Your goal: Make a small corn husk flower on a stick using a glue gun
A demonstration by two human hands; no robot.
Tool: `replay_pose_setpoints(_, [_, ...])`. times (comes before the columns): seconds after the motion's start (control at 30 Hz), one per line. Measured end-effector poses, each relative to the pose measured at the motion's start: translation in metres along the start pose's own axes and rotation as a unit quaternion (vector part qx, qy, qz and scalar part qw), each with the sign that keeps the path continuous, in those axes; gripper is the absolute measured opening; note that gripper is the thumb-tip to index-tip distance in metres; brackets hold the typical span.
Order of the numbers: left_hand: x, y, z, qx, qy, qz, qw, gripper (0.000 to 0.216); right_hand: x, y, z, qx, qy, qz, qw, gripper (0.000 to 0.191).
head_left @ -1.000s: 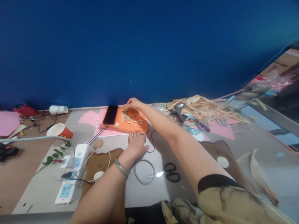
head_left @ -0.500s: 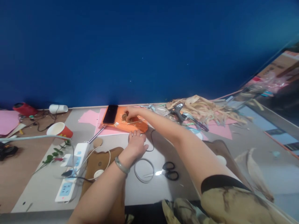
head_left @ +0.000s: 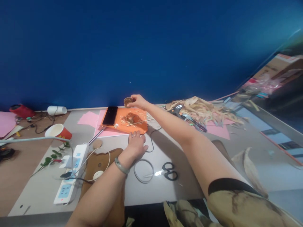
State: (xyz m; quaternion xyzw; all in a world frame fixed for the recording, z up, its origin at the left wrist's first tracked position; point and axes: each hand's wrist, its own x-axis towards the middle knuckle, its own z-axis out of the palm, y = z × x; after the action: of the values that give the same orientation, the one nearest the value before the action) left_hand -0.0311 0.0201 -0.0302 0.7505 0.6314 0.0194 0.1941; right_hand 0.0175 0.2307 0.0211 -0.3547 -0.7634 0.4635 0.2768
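Note:
My right hand pinches a small round brown disc that looks like a lid, raised above the far edge of an orange sheet. On that sheet lies a small brown-gold lump, whose kind I cannot make out, amid pale shavings and a thin stick. My left hand rests at the sheet's front edge, fingers extended, thumb apart, with nothing visible in it. A black phone lies on the sheet's left side. Nearer me are black-handled scissors and a coil of grey wire.
A white power strip with cables stands left of my forearm. Further left are a tilted paper cup and a leafy sprig. Dried husks and a glue gun lie at the back right, against a blue wall.
My right hand has risen from the orange sheet with the brown disc, uncovering the lump and shavings. My left hand stays at the sheet's edge. The view has shifted slightly.

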Motion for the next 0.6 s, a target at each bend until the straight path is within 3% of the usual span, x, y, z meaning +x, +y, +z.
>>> replay_pose_setpoints(0.1, [-0.001, 0.000, 0.000, -0.004, 0.004, 0.001, 1.000, 0.025, -0.009, 0.004, -0.007, -0.052, -0.109, 0.029, 0.992, 0.029])
replay_pose_setpoints(0.2, [0.000, 0.000, 0.001, -0.005, 0.007, -0.003, 1.000, 0.024, -0.015, 0.014, -0.002, -0.157, -0.192, 0.079, 0.965, 0.043])
replay_pose_setpoints(0.33, [0.000, 0.000, 0.001, 0.000, 0.003, -0.005, 1.000, 0.025, -0.017, 0.028, 0.015, -0.245, -0.209, 0.122, 0.939, 0.040])
replay_pose_setpoints(0.6, [0.001, 0.001, -0.002, 0.004, -0.004, -0.004, 1.000, 0.026, -0.013, 0.031, 0.030, -0.249, -0.241, 0.161, 0.924, 0.037])
